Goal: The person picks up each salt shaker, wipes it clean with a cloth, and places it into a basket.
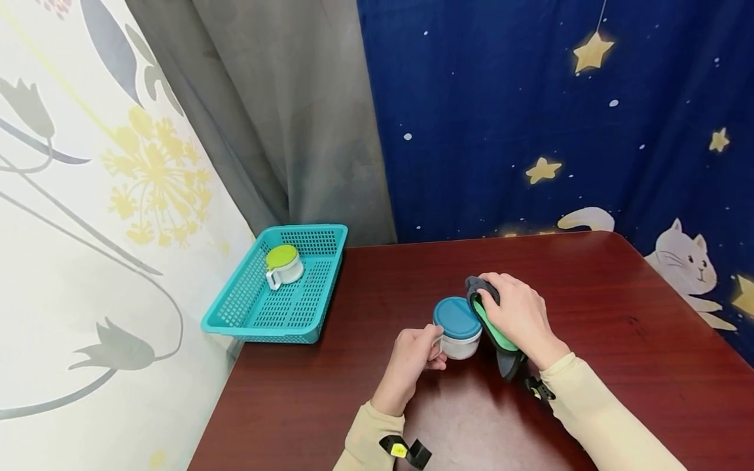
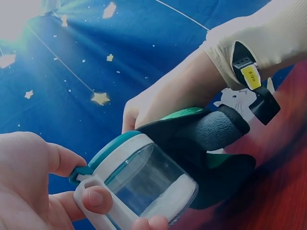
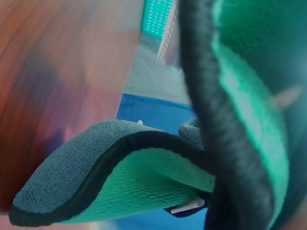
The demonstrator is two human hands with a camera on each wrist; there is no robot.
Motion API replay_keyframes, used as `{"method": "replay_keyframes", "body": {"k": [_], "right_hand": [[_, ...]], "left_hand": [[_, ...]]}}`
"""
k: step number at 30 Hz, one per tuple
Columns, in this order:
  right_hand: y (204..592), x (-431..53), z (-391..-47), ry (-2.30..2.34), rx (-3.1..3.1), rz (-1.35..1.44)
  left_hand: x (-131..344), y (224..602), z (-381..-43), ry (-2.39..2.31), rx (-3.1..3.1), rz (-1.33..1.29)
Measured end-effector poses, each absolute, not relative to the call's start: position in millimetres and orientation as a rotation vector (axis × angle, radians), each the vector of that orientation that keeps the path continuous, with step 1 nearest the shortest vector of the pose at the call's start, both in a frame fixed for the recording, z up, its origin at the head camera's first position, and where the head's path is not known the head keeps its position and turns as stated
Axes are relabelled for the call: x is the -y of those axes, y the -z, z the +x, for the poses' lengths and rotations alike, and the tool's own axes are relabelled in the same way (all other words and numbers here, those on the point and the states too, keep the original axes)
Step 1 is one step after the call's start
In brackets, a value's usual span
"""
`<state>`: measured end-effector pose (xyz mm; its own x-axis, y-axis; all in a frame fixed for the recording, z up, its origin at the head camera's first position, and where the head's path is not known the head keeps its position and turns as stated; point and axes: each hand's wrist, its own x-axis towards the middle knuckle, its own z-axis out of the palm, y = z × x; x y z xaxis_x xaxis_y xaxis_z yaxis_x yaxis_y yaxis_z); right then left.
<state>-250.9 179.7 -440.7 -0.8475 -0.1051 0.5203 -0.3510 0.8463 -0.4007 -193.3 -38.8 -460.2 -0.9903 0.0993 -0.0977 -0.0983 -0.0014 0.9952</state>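
Note:
My left hand (image 1: 415, 353) grips the white handle of a clear jar (image 2: 158, 187) with a blue lid (image 1: 457, 317). White contents show in the jar's lower part in the left wrist view. The jar is held tilted there. My right hand (image 1: 518, 311) holds a folded cloth (image 1: 497, 327), grey on one side and green on the other with a dark edge, against the jar's right side. In the right wrist view the cloth (image 3: 139, 182) fills much of the picture and hides the fingers.
A turquoise basket (image 1: 265, 333) stands at the table's left back corner. Inside it sits a similar jar with a green lid (image 1: 281, 256) and a white handle. The dark red table (image 1: 589, 281) ends at curtains (image 1: 471, 131) behind; a patterned white wall hanging (image 1: 118, 261) borders the left.

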Motion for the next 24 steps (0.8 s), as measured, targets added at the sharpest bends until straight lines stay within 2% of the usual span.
{"method": "replay_keyframes", "body": {"k": [24], "right_hand": [[445.2,-199.0,-239.6,-0.583,2.552,0.387]], "left_hand": [[37.3,453.1,-217.2,-2.201,-2.067,-0.006]]}}
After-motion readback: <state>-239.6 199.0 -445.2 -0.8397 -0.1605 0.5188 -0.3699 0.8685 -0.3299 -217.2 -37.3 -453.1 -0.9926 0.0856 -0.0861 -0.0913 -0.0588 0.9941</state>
